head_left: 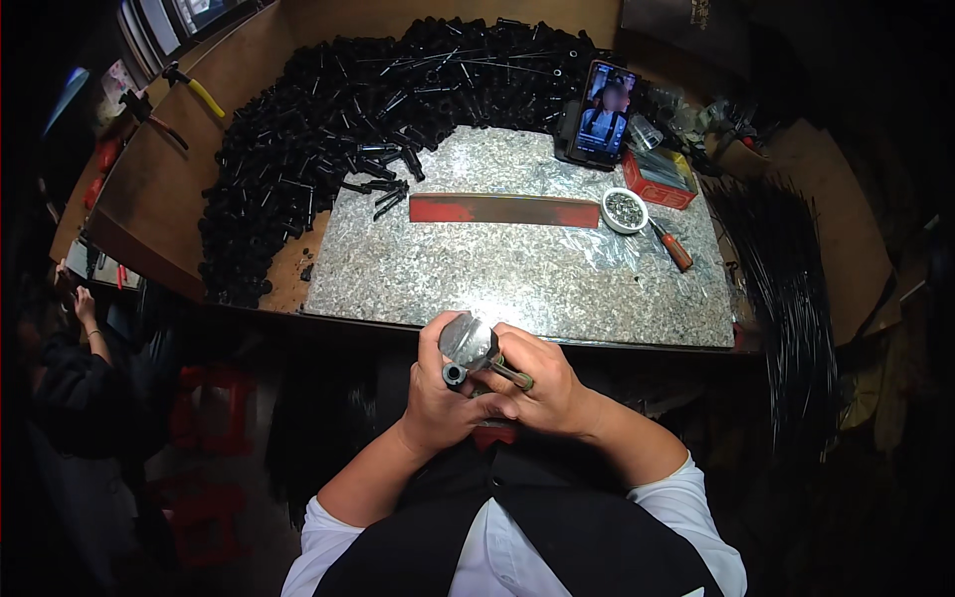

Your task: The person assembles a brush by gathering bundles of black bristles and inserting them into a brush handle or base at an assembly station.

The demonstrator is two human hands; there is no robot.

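Note:
Close to my body, at the front edge of the stone-topped table [527, 284], both hands are closed and meet. My left hand [434, 403] wraps around a black tubular part [455, 375], its round open end facing up. A metal tool with a rounded, shiny head [468, 340] rises between my hands. My right hand [549, 383] grips this tool, and a thin metal bar [512, 373] sticks out by its fingers. My fingers hide the lower parts of the tool and tube.
Black tubular parts [328, 129] are heaped at the back left. A long red-brown bar [504, 210] lies mid-table. A white bowl of small metal pieces [625, 211], a screwdriver [671, 247], a red box [662, 179] and a propped phone [603, 114] stand right. Black rods [786, 289] hang beyond.

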